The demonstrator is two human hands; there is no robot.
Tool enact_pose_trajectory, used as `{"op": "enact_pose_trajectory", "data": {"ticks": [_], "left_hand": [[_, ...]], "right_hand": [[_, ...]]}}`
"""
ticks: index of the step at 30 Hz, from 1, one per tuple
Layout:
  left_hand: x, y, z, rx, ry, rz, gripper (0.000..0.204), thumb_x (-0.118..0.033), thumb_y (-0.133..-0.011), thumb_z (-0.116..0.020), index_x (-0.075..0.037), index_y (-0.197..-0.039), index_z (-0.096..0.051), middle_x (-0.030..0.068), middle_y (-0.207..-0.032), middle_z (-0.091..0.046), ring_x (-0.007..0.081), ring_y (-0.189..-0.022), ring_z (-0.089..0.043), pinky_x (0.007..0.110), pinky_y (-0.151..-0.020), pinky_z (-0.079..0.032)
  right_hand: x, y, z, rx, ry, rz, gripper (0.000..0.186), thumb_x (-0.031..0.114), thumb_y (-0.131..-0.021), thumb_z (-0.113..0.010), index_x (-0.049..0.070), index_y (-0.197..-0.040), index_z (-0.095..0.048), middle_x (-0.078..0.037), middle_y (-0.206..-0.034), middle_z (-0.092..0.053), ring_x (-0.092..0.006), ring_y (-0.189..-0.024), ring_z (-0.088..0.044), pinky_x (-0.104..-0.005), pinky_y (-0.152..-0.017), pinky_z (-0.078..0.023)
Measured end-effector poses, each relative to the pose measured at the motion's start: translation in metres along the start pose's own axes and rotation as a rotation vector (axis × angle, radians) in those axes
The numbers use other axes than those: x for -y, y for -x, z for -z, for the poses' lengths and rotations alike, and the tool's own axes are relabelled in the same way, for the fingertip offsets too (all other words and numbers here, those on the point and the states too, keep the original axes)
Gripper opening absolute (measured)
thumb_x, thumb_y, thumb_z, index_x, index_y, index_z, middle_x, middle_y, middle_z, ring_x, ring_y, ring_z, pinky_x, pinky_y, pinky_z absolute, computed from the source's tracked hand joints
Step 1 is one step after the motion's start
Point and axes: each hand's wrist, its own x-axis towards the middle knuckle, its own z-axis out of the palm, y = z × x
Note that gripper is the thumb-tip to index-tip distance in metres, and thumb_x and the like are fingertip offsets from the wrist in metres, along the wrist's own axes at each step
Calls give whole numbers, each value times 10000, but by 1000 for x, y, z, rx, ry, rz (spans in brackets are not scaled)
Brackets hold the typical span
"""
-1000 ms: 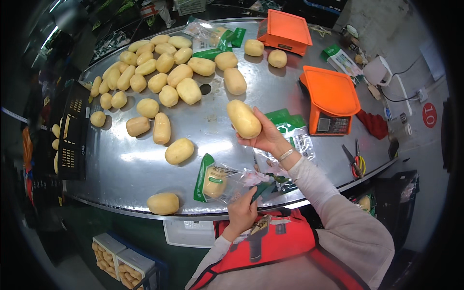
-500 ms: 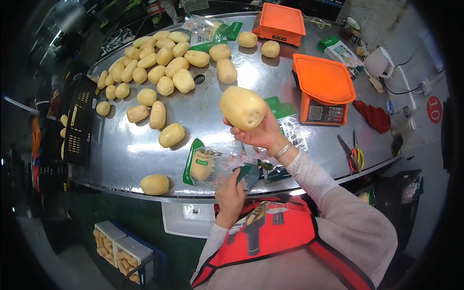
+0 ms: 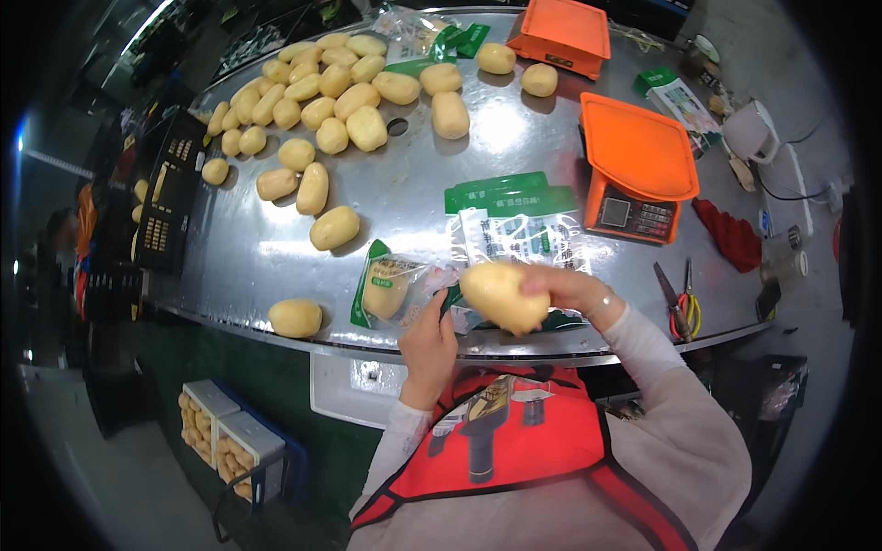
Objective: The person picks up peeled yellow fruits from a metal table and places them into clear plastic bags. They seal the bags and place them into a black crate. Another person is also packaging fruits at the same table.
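My right hand [image 3: 565,292] grips a thick peeled lotus root piece [image 3: 501,296], fingers wrapped round its right end, close above the near edge of the metal table. My left hand [image 3: 430,347] pinches the open end of a clear plastic bag [image 3: 424,292] with green trim. Inside that bag lies another lotus root piece [image 3: 384,286], at its left end. The held piece is beside the bag mouth and hides part of it. Flat green-and-clear bags [image 3: 510,200] are spread on the table behind my right hand.
Many lotus root pieces [image 3: 354,99] are heaped at the far left; one loose piece [image 3: 296,318] sits at the near edge. Two orange scales [image 3: 640,147] stand to the right, with scissors [image 3: 682,312] and a red cloth [image 3: 729,234] nearby. A black crate [image 3: 170,193] borders the left side.
My right hand has brought the lotus root piece down and toward me, from above the table to beside the bag mouth. The left hand keeps its pinch on the bag. The view has shifted slightly.
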Motion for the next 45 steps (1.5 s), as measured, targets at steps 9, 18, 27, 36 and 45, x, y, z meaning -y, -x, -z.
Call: {"op": "enact_pose_trajectory", "data": {"ticks": [9,18,27,36,45], "left_hand": [[2,5,3,62,-25,-1,307,-37,-864,-597,-39,-1166,-652,169,-994,-693,346,-836,-675,410,-722,-525],[-24,-8,8,205,-141,45,388,-140,-837,-724,-35,-1202,-647,119,-781,-640,268,-659,-627,395,-562,-457],[-88,-34,-27,595,-153,-598,948,-265,-643,-867,-54,-1435,-389,172,-1404,-441,376,-1336,-401,541,-1083,-293],[-91,-19,-90,910,360,-231,823,-221,-648,-854,-18,-1341,-459,131,-1223,-560,261,-1138,-568,374,-986,-453],[-92,-34,-105,864,976,605,872,-41,-650,-841,-45,-1391,-380,106,-1187,-567,207,-1028,-618,328,-860,-534]], "right_hand": [[-56,-3,-1,-97,-347,-132,695,497,-930,-514,81,-1462,-350,-250,-1150,-623,-276,-709,-696,-248,-439,-493],[-76,14,13,-29,-709,75,720,630,-950,-401,57,-1381,-470,-273,-1164,-618,-434,-803,-671,-331,-502,-543],[-82,43,-14,-612,-512,137,673,654,-969,-359,109,-1323,-535,-122,-1214,-639,-265,-997,-678,-430,-798,-568],[-77,164,21,-744,141,-21,532,488,-993,-499,15,-1208,-611,-120,-1239,-629,-189,-1008,-634,-332,-833,-536],[-158,315,80,-1744,1556,-191,436,40,-656,-773,84,-1062,-621,-172,-939,-588,-394,-898,-582,-482,-763,-474]]}}
